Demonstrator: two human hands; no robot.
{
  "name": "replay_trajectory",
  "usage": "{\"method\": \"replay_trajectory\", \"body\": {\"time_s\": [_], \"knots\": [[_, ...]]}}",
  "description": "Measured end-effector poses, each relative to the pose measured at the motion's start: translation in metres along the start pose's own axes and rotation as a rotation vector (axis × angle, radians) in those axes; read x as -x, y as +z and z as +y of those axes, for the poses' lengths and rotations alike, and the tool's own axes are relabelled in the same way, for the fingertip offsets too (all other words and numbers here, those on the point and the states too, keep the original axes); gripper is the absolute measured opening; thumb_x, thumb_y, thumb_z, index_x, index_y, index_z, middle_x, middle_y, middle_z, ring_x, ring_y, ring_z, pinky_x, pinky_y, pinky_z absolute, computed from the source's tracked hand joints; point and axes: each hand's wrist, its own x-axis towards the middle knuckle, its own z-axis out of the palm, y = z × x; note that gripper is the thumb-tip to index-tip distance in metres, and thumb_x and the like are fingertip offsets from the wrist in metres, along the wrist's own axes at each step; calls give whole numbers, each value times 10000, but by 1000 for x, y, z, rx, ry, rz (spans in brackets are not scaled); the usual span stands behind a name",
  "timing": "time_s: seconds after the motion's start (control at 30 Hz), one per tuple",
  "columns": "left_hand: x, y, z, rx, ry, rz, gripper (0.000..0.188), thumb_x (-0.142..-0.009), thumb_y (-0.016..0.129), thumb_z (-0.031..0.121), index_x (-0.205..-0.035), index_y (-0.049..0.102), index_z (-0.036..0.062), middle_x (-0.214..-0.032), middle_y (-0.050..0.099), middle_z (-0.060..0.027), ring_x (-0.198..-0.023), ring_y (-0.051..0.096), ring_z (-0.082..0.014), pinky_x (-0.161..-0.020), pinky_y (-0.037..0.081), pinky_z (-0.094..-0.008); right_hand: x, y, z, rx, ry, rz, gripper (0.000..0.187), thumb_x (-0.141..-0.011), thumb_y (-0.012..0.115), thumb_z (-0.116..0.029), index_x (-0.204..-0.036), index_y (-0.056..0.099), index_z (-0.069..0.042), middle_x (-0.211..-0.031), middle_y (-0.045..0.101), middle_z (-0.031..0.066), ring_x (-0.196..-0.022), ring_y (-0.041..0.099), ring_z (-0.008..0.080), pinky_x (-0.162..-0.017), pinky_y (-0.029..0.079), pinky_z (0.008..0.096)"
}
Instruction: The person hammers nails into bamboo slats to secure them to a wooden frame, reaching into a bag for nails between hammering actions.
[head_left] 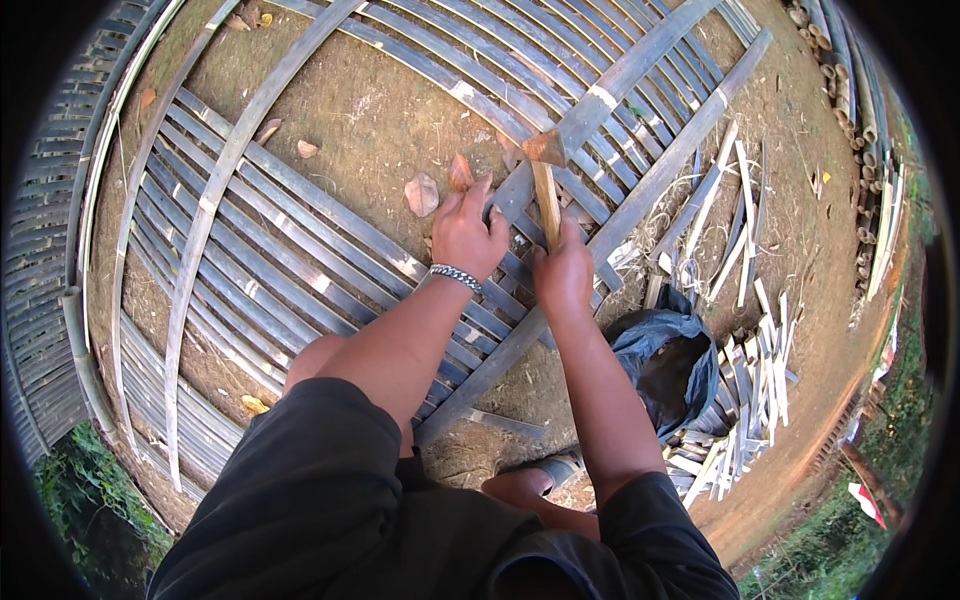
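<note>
My right hand (566, 272) is closed round the wooden handle of a hammer (546, 190). Its brownish head lies over a dark bamboo crosspiece (600, 98) that runs diagonally across the slats. My left hand (466, 232), a chain bracelet at its wrist, is at the lower end of this crosspiece, thumb on one side and fingers on the other. Whether a nail is between those fingers cannot be made out. Beneath both hands spreads a lattice panel of split bamboo slats (290, 235) on the ground, with another crosspiece (690, 140) along its right side.
Right of my right forearm sits a dark plastic bag (672, 365), beside a heap of cut bamboo pieces (742, 400). Loose strips (742, 225) lie above it. Bamboo poles (862, 120) are stacked at the far right; another slatted panel (40, 270) stands at the left edge. Dry leaves (421, 194) dot the soil.
</note>
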Motion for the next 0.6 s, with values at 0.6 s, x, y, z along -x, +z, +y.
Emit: {"method": "replay_trajectory", "body": {"time_s": [0.6], "knots": [[11, -8, -6, -160, 62, -1, 351, -914, 708, 193, -1246, 719, 81, -925, 728, -112, -953, 673, -314, -904, 511, -447, -3, 4, -9, 86, 77, -40, 513, -871, 697, -79, -1356, 539, -134, -1089, 713, 270, -997, 675, 499, -874, 537, 563]]}}
